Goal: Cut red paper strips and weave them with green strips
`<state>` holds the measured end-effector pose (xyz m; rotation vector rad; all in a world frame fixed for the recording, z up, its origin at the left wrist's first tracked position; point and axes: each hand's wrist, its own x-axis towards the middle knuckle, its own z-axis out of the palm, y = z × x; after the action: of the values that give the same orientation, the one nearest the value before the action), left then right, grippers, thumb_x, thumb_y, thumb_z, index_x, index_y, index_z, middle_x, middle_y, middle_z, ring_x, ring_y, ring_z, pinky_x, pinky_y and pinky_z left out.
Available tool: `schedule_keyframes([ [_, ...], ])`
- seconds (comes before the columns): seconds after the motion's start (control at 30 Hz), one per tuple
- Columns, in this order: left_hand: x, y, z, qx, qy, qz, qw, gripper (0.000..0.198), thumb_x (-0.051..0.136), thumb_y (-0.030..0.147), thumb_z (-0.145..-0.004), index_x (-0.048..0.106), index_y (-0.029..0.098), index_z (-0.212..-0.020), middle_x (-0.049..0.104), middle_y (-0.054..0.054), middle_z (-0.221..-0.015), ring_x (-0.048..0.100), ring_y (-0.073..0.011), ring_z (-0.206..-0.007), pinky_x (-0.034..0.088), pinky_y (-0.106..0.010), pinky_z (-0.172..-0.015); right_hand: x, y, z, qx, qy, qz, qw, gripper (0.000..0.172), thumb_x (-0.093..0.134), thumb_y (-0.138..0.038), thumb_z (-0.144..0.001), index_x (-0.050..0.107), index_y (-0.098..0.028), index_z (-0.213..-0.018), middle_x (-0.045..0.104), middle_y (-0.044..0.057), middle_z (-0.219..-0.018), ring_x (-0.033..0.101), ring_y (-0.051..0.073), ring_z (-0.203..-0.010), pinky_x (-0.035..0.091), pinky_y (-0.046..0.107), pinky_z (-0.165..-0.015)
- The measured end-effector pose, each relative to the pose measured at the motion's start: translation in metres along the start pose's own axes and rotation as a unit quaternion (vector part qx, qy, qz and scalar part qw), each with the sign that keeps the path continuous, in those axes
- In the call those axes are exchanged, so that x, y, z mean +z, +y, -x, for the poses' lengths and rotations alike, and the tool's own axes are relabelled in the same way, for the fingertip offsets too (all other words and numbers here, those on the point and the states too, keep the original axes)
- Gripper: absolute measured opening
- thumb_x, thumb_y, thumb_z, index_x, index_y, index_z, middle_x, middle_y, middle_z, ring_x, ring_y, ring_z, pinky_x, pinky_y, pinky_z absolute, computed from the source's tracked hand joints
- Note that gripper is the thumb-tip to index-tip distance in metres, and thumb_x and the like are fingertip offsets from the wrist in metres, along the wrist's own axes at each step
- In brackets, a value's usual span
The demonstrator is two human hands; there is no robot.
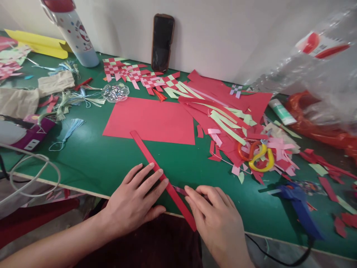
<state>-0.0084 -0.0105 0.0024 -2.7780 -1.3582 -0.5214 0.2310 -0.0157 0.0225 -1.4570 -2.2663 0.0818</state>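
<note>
So the left hand (139, 197) was pretty much flat, fingers spread, pressing on a folded red strip (173, 194) that lay slantwise on the green worktop (92, 156). Its top end overlapped a red sheet (150, 119), and the bottom end poked out past the front edge. The right hand (216, 212) was pinching a little purple tool (182, 191), tip right by the strip's side.

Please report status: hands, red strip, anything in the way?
Left hand: resting on long, narrow red paper strip. Right hand: pinching slim purple tool at strip's side. Strip: slanted. Possibly in the way: large rectangular red paper sheet under far end.
</note>
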Motion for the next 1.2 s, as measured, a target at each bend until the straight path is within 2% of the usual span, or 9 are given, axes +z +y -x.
schedule_keyframes([
  [0.2,0.001,0.000,0.000,0.000,0.006,-0.001,1.000,0.055,0.050,0.054,-0.096,0.059,0.015,-0.135,0.059,-0.004,-0.141,0.048,-0.0284,-0.132,0.016,-0.043,-0.123,0.003,-0.004,-0.004,-0.014,0.001,0.001,1.000,0.022,0.054,-0.024,-0.098,0.075,-0.025,-0.106,0.066,0.004,-0.082,0.058,0.017,-0.078,0.040,0.031,-0.074],
  [0.87,0.000,-0.001,-0.001,0.002,0.003,0.004,1.000,0.056,0.049,0.054,-0.097,0.058,0.014,-0.135,0.059,-0.004,-0.142,0.048,-0.0286,-0.132,0.013,-0.043,-0.124,0.007,-0.001,-0.011,-0.001,0.010,0.012,1.000,0.021,0.056,-0.025,-0.097,0.075,-0.024,-0.106,0.067,0.004,-0.086,0.058,0.017,-0.079,0.039,0.032,-0.073],
  [1.0,0.000,-0.001,-0.001,0.007,0.009,0.009,1.000,0.052,0.051,0.051,-0.098,0.058,0.015,-0.134,0.060,-0.004,-0.139,0.049,-0.0268,-0.130,0.017,-0.044,-0.123,0.003,0.003,-0.007,-0.004,-0.006,0.006,1.000,0.020,0.058,-0.025,-0.096,0.074,-0.024,-0.107,0.067,0.004,-0.085,0.058,0.017,-0.079,0.039,0.032,-0.073],
  [1.13,-0.003,0.000,-0.003,0.034,0.024,0.014,0.999,0.045,0.047,0.042,-0.101,0.059,0.011,-0.130,0.063,-0.010,-0.134,0.055,-0.0227,-0.123,0.031,-0.041,-0.116,-0.003,0.006,-0.002,-0.011,-0.015,0.013,1.000,0.022,0.053,-0.027,-0.099,0.073,-0.024,-0.107,0.066,0.004,-0.085,0.058,0.018,-0.080,0.039,0.033,-0.073],
  [1.2,-0.004,0.000,-0.003,0.032,0.019,0.007,0.999,0.044,0.047,0.042,-0.101,0.061,0.011,-0.128,0.062,-0.013,-0.134,0.056,-0.0248,-0.123,0.036,-0.043,-0.111,-0.006,0.007,0.000,-0.016,-0.016,0.019,1.000,0.023,0.051,-0.027,-0.100,0.073,-0.024,-0.107,0.066,0.004,-0.085,0.058,0.018,-0.080,0.038,0.033,-0.073],
])
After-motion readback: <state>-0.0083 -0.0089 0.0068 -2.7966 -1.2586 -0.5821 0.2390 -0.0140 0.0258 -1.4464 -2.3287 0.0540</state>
